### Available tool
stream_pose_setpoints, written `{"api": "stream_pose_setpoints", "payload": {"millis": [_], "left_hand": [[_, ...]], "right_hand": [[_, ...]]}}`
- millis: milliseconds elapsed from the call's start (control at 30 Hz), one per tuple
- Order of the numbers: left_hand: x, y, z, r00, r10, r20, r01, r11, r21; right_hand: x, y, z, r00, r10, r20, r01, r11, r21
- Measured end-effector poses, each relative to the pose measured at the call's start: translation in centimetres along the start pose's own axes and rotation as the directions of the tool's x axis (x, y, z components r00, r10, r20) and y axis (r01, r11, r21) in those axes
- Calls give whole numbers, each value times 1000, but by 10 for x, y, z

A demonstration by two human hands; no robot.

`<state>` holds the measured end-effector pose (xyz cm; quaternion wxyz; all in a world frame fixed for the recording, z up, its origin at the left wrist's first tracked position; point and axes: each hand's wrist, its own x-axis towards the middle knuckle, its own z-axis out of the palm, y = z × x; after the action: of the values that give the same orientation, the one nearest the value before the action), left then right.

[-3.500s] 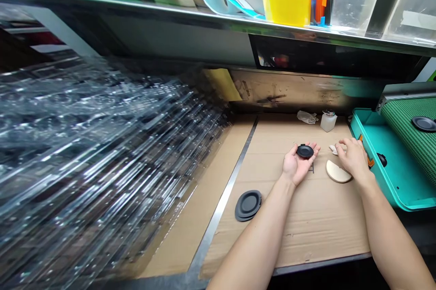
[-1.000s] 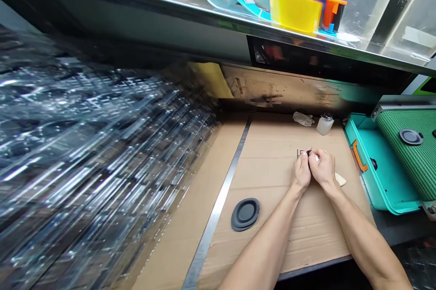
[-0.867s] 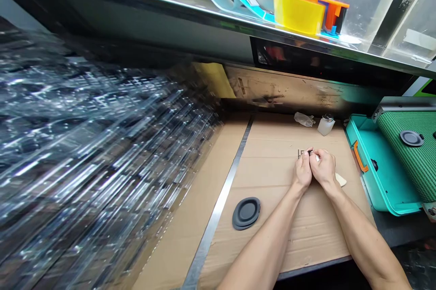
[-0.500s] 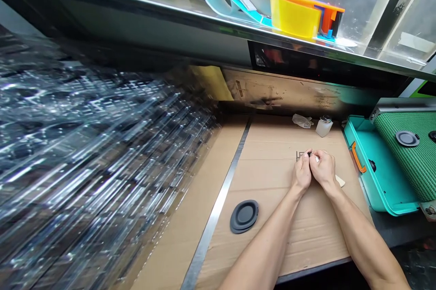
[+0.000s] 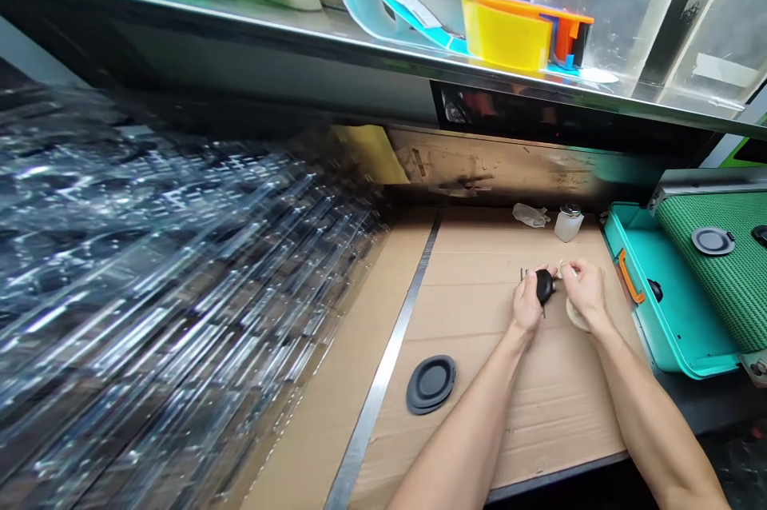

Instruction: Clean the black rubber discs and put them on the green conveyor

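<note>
nearby, bottle [image 5: 568, 225] and bin [image 5: 680, 346] — left hand [image 5: 527, 304] grips disc [image 5: 544, 287], right hand [image 5: 586, 290] pinches pale scrap [image 5: 561, 268]

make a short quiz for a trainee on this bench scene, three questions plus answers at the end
1. True or false: the left hand holds a round black part.

2. Which of these lies on the green belt?
a) the white bottle
b) a round grey piece
c) the yellow container

3. Fill in the colour: the teal bin has an ____ clip on the side nearer the hands.

Key: 1. True. 2. b. 3. Orange.
</note>
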<state>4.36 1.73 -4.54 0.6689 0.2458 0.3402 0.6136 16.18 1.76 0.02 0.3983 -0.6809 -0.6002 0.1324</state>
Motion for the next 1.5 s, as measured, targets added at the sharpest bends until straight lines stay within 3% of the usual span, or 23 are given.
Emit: {"api": "stream_pose_setpoints", "payload": {"millis": [133, 333, 433, 533, 600, 667, 833, 967, 1033, 1100, 1167, 1367, 1500], "left_hand": [[4, 14, -2, 983, -182, 25, 184, 969, -165], [3, 29, -6, 971, -231, 61, 239, 943, -232], [0, 33, -4, 962, -257, 89, 271, 928, -257], [-1, 33, -3, 961, -258, 102, 276, 930, -242], [-1, 32, -3, 962, -254, 99, 271, 933, -235], [0, 32, -3, 961, -259, 98, 275, 927, -253], [1, 38, -5, 933, -329, 144, 359, 834, -419], [5, 45, -9, 908, -370, 197, 415, 724, -550], [7, 46, -11, 906, -373, 200, 417, 704, -574], [8, 46, -12, 910, -370, 190, 409, 712, -571], [9, 45, -11, 914, -359, 187, 400, 733, -550], [5, 43, -7, 922, -344, 177, 386, 789, -478], [4, 44, -6, 921, -341, 189, 390, 802, -452]], "right_hand": [[11, 22, -21, 987, 48, -152, -59, 996, -70], [11, 40, -31, 994, 107, -25, -110, 964, -242], [10, 41, -31, 993, 111, -25, -114, 960, -256], [12, 39, -38, 982, 72, -177, -92, 990, -108], [15, 36, -45, 953, 127, -276, -114, 991, 63], [16, 33, -48, 940, 184, -285, -134, 973, 187], [11, 26, -44, 986, 151, -71, -133, 968, 211], [5, 19, -45, 992, 47, 117, -40, 997, -61], [2, 15, -50, 955, 12, 297, 46, 981, -189], [0, 13, -55, 884, 11, 467, 134, 952, -275], [-3, 12, -59, 827, 38, 561, 193, 918, -346], [-5, 13, -56, 785, 78, 615, 235, 880, -413], [-6, 10, -55, 792, -4, 611, 260, 907, -330]]}}
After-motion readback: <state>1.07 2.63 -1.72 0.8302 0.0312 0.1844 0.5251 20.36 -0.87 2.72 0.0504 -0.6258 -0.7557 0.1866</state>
